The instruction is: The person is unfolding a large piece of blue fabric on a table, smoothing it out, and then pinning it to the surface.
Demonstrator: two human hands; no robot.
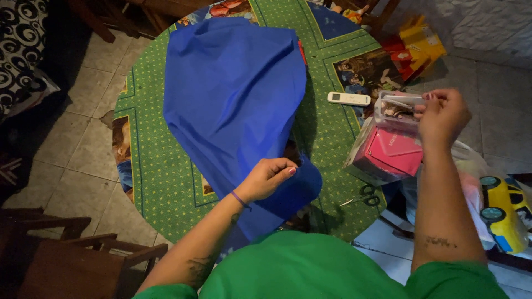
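A person's left hand [270,176] presses curled fingers on blue fabric [235,99] spread across the round worktop [160,171]. The right hand [441,114], grip pinched, lifts a clear box [394,108] above a pink case [390,150] at the worktop's edge. That light pinch may slip, dropping the box to the floor.
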